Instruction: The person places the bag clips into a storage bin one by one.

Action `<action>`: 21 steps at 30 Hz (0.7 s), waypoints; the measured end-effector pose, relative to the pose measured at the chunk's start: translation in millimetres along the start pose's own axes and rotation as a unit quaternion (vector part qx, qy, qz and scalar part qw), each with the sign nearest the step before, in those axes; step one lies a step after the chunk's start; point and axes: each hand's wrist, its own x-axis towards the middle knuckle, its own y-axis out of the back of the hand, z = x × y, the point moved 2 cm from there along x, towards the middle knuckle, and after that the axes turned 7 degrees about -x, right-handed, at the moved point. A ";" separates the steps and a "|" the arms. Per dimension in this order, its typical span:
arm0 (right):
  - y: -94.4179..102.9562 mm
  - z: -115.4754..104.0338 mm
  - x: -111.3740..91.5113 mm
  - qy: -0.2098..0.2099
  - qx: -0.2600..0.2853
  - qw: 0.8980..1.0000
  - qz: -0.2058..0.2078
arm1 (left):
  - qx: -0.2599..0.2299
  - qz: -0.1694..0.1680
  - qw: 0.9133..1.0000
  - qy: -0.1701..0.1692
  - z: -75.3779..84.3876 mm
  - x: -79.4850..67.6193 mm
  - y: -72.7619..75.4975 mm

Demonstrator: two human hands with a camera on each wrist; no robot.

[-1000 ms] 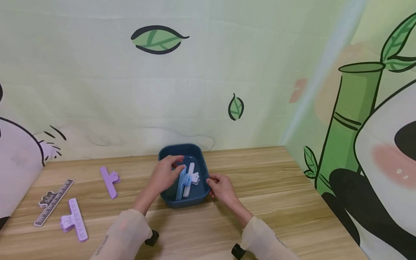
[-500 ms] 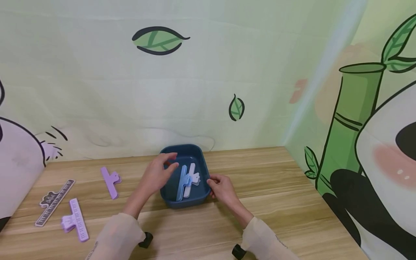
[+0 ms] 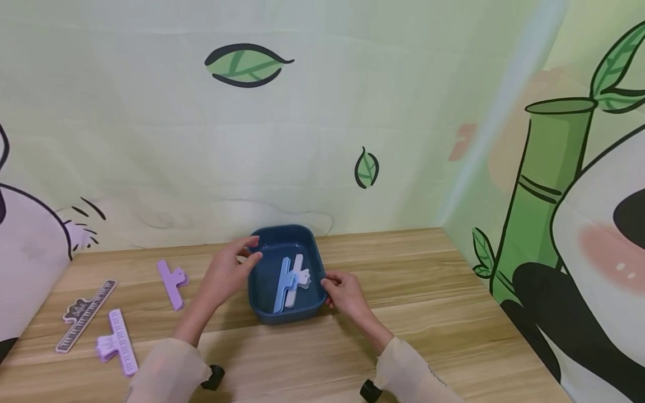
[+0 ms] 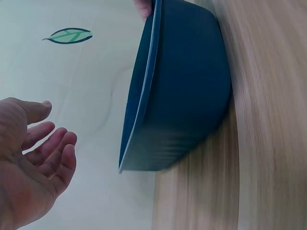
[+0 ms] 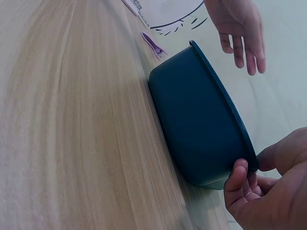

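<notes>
A dark blue plastic bin [image 3: 262, 319] stands on the table, with a light blue clip [image 3: 283, 284] and a white clip [image 3: 297, 268] lying side by side inside it. My left hand [image 3: 229, 273] hovers over the bin's left rim, its fingers loosely bent and holding nothing; the left wrist view shows the same empty hand [image 4: 36, 163] apart from the bin. On the other side, my right hand [image 3: 347, 294] pinches the bin's right rim between thumb and fingers, also visible in the right wrist view with the bin wall [image 5: 196, 120].
Left of the bin on the wooden table [image 3: 428, 313] lie a purple clip [image 3: 171, 284], a black-and-white clip [image 3: 85, 316] and a lilac clip [image 3: 120, 342]. A printed cloth wall [image 3: 322, 112] rises behind the table and along its right side.
My left hand has moved from the light blue clip leftward to the bin's left rim, letting go of the clip. The right hand stays on the right rim.
</notes>
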 end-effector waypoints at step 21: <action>-0.6 -1.1 -0.6 -0.005 0.006 1.000 0.004 | -0.013 0.055 0.998 -0.019 -17.0 -23.8 48.9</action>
